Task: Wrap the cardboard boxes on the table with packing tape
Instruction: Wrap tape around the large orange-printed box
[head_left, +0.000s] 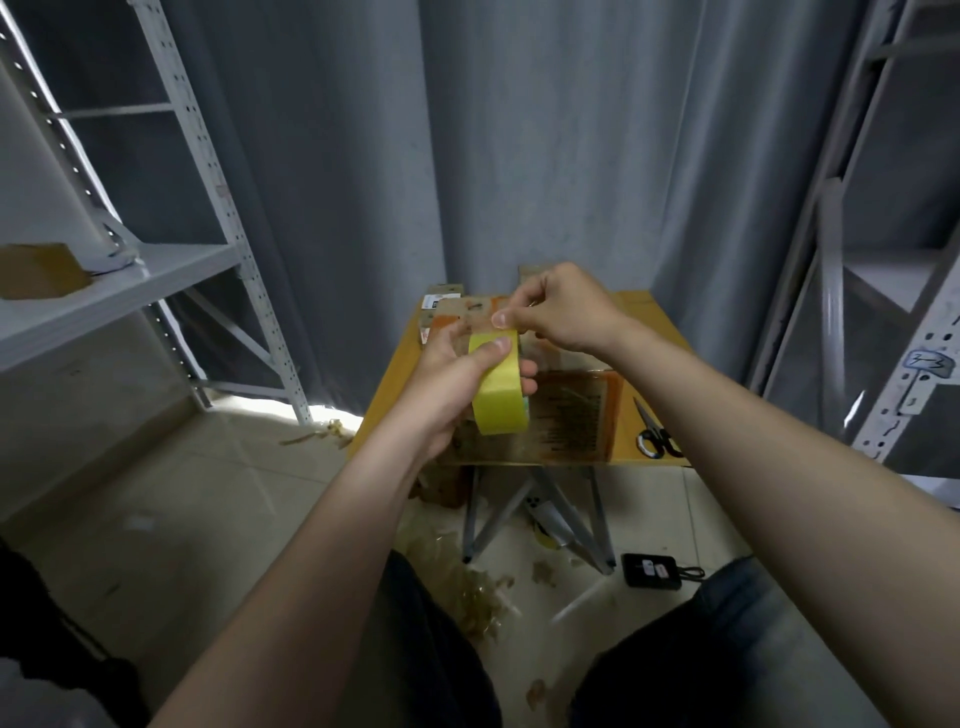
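My left hand (451, 391) grips a yellow tape roll (500, 391) above the small yellow table (387, 387), thumb lying over the roll's top. Just above it, my right hand (558, 309) pinches at the top edge of the roll with thumb and fingertips. Under the hands a flat, tape-covered cardboard box (574, 421) with dark printing lies on the table. Further back, more cardboard (449, 306) with a white label stands partly hidden behind my hands.
Scissors (655, 435) lie at the table's right edge. Crumpled tape scraps (475, 597) litter the floor under the folding table legs, beside a black device (650, 570). Metal shelving stands at left (223, 208) and right (893, 312); a brown box (39, 270) rests on the left shelf.
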